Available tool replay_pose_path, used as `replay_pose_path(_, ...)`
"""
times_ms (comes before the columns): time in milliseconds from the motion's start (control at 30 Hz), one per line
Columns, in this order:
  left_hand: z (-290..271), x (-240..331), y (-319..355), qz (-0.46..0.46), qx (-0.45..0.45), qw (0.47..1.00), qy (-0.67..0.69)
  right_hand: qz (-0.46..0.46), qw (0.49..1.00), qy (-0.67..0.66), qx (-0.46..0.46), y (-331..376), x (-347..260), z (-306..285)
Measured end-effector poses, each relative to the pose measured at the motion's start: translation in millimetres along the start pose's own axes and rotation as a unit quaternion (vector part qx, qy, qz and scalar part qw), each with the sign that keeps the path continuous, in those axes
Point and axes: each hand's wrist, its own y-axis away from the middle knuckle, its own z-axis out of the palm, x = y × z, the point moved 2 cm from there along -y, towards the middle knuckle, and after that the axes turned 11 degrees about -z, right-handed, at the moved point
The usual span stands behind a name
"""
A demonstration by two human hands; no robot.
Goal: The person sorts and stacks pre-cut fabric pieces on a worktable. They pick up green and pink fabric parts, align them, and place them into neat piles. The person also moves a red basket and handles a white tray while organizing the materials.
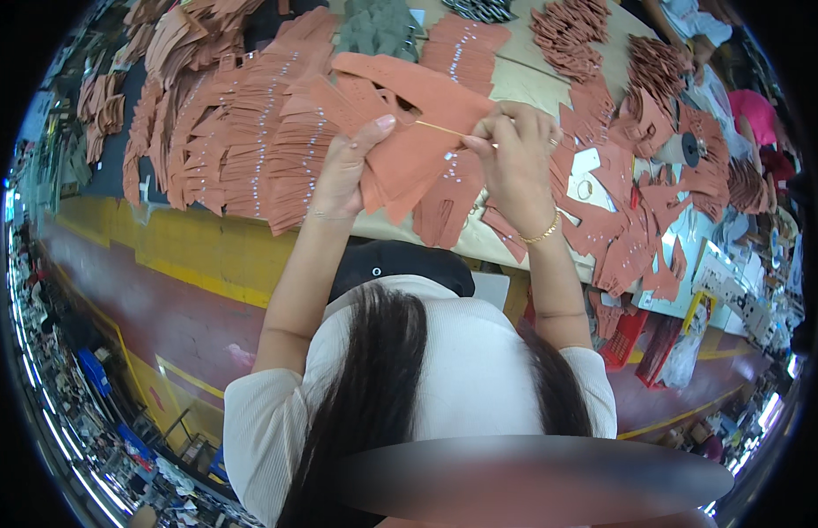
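Observation:
Over the table's near edge, my left hand [343, 172] is closed on a small stack of terracotta leather-like cut pieces [396, 176], its thumb lying on top. Dark cut-out gaps show near the middle of the stack. A thin yellow band [440, 128], which looks like a rubber band, runs taut from the pieces to my right hand [519, 163]. The right thumb and fingers pinch its end beside the stack's right edge. Where the band passes behind the pieces is hidden.
Long overlapping rows of terracotta pieces [224, 141] cover the table's left. Grey-green pieces [378, 31] lie at the back. Loose pieces [624, 233] and a dark thread spool [689, 150] are on the right. Red crates [624, 339] stand below the right edge. Another person's arm [668, 26] is far right.

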Motion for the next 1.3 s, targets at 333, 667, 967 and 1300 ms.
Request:
replay_pose_path(333,-20.9,-5.5,2.6,0.084,0.002,0.996,-0.024,0.034,0.993,0.095,-0.057,15.6,-6.1,29.5)
replay_pose_path(667,-77.7,1.0,33.3,0.078,0.066,0.991,-0.09,0.045,0.998,-0.028,-0.038,21.7,-9.6,72.3)
replay_pose_path(967,-167.5,-1.9,106.2,-0.057,0.062,0.986,-0.144,0.27,0.852,-0.424,-0.148,42.3,-49.1,145.1)
replay_pose_path(1300,-329.9,59.8,206.1,-0.122,0.023,0.965,-0.231,0.387,0.478,-0.745,-0.258,35.0,-278.1,232.7)
